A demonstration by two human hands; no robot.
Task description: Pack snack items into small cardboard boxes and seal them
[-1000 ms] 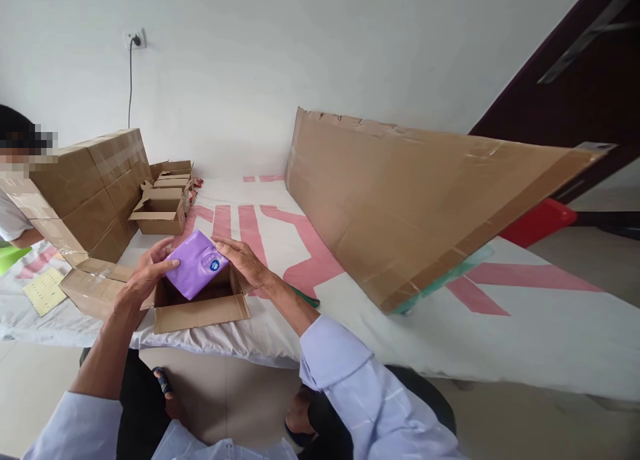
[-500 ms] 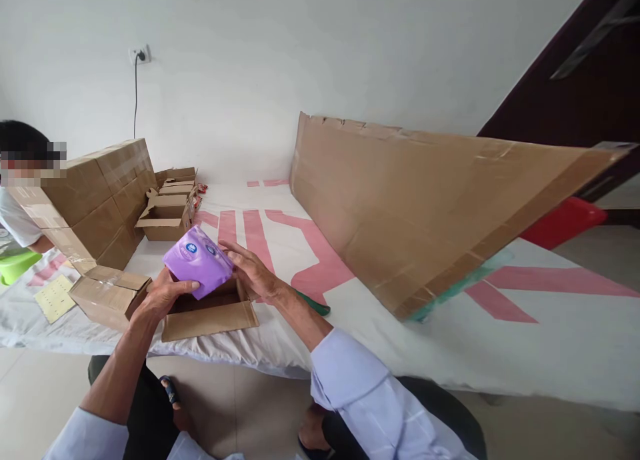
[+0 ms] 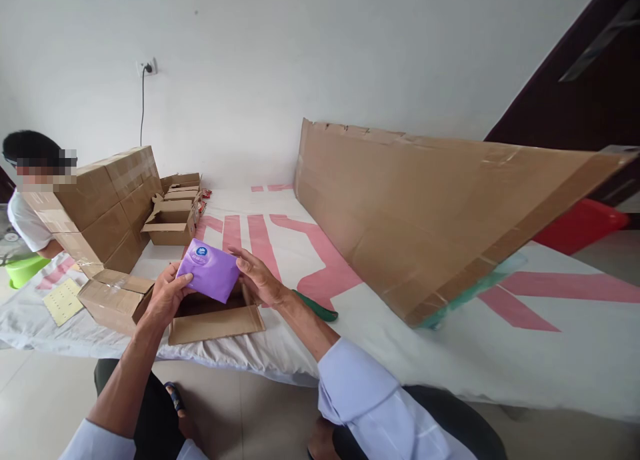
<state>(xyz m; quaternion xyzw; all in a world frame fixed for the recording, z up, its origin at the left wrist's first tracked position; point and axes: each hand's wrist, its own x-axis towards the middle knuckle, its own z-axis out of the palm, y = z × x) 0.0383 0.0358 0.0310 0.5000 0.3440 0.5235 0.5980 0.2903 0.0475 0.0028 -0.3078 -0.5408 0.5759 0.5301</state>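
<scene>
Head view: both hands (image 3: 213, 288) still clasp the purple pack (image 3: 209, 270), now tilted flatter over the open box (image 3: 215, 320).

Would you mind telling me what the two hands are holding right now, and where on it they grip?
Both hands hold a purple packet above the open cardboard box: the left hand grips its lower left edge, the right hand its right edge.

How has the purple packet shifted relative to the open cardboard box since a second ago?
Yes. The purple plastic packet, held by both hands, has turned and now sits flatter and lower over the open brown cardboard box, its logo toward the far left corner.
</scene>
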